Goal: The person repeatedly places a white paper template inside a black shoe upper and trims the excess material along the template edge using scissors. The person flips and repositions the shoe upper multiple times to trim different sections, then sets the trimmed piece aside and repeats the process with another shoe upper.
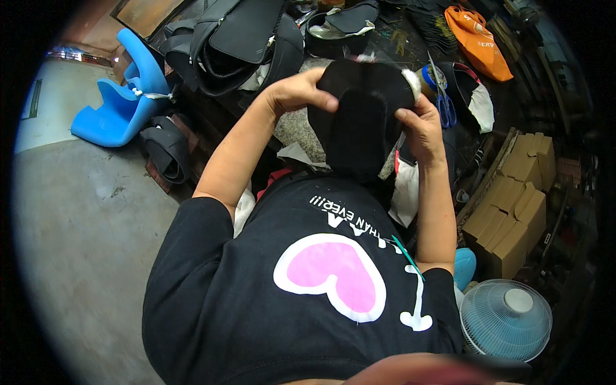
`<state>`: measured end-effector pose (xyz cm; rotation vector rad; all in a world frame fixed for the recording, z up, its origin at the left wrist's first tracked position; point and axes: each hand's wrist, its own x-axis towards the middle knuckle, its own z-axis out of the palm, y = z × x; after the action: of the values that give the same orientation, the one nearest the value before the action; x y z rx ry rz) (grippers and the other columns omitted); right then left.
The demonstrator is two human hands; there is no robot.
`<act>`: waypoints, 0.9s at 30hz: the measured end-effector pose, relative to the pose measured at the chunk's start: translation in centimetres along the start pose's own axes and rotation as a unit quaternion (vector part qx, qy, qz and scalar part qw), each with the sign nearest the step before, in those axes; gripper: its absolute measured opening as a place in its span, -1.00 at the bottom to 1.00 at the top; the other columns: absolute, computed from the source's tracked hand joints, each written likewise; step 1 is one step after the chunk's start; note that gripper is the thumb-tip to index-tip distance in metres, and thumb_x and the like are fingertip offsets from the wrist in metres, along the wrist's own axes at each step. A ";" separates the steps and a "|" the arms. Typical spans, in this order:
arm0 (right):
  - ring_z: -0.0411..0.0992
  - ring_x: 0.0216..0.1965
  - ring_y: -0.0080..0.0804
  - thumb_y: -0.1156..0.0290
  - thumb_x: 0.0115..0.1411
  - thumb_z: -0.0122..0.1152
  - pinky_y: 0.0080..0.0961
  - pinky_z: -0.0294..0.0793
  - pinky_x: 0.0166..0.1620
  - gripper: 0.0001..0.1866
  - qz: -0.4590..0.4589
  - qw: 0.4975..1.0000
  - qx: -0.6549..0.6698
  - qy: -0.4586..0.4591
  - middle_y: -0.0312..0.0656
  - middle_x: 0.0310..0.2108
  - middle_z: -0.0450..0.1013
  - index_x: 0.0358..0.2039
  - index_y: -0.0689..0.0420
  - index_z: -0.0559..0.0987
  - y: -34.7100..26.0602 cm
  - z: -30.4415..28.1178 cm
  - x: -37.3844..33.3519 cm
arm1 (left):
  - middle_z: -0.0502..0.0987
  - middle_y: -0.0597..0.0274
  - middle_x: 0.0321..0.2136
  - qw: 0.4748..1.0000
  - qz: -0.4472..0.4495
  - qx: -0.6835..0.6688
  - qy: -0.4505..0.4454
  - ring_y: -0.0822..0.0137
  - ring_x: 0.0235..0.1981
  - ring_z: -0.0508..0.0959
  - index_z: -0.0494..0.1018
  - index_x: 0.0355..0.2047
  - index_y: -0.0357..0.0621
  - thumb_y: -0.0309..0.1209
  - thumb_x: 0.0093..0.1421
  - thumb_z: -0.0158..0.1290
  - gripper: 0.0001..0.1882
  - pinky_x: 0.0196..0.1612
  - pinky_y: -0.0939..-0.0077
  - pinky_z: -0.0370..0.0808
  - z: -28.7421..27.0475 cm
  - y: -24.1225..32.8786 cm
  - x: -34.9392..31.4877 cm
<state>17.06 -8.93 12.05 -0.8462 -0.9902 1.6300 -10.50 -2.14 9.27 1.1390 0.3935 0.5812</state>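
Note:
In front of my chest I hold up a black padded piece (362,119) with a soft, fabric-like face and a tuft of white fluffy filling (411,82) at its right edge. My left hand (298,93) grips its upper left side, thumb on the front and fingers hidden behind. On the right edge, just below the white tuft, my right hand (425,128) pinches it between thumb and fingers. Under the piece lies a speckled grey pad (301,135), partly covered. Scissors with blue handles (444,109) rest just beyond my right hand.
Black padded bag-like pieces (244,38) crowd the far left of the dark worktable. An orange bag (478,42) lies far right. Cardboard boxes (507,215) and a fan (507,321) stand at right. A blue moulded shape (128,96) is at left, above grey floor (83,256).

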 end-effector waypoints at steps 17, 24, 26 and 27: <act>0.41 0.01 -0.45 0.75 0.08 0.19 -0.46 0.43 0.09 -0.45 0.021 0.991 -0.092 -0.099 -0.25 0.02 0.43 0.13 0.22 0.41 -0.4 0.5 -3.0 | 0.55 0.19 -0.14 0.952 -0.204 0.137 -0.181 0.46 -0.12 0.49 0.38 0.03 -0.42 -0.14 -0.19 0.47 -0.13 0.00 0.54 0.44 0.6 6.5 -1.4; 0.46 -0.06 -0.51 0.68 0.12 0.22 -0.54 0.42 0.06 -0.60 -0.026 0.991 -0.097 0.088 -0.27 -0.11 0.53 0.01 0.23 0.52 1.6 0.7 -1.4 | 0.48 0.16 0.00 0.947 -0.018 0.321 0.018 0.41 0.00 0.43 0.20 0.25 -0.28 -0.43 0.13 0.21 -0.30 0.13 0.53 0.33 3.4 6.8 -1.5; 0.47 -0.08 -0.53 0.69 0.11 0.23 -0.55 0.42 0.05 -0.61 -0.092 0.986 -0.078 0.117 -0.27 -0.10 0.53 -0.01 0.23 0.53 2.0 1.0 -1.0 | 0.45 0.12 0.05 0.938 -0.015 0.343 0.044 0.38 0.06 0.40 0.15 0.28 -0.27 -0.42 0.13 0.20 -0.26 0.18 0.51 0.27 2.9 6.0 -0.8; 0.48 -0.09 -0.53 0.69 0.10 0.23 -0.56 0.42 0.05 -0.61 -0.126 0.982 -0.060 0.124 -0.27 -0.10 0.53 -0.02 0.23 0.54 2.2 1.0 -0.8 | 0.43 0.11 0.08 0.934 0.005 0.354 0.053 0.36 0.09 0.38 0.13 0.30 -0.27 -0.42 0.13 0.19 -0.24 0.21 0.51 0.24 2.4 5.6 -0.5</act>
<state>15.49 -10.24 10.57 -0.9394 -0.9821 1.2268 -10.78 -2.52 15.36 1.8038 0.7264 0.5214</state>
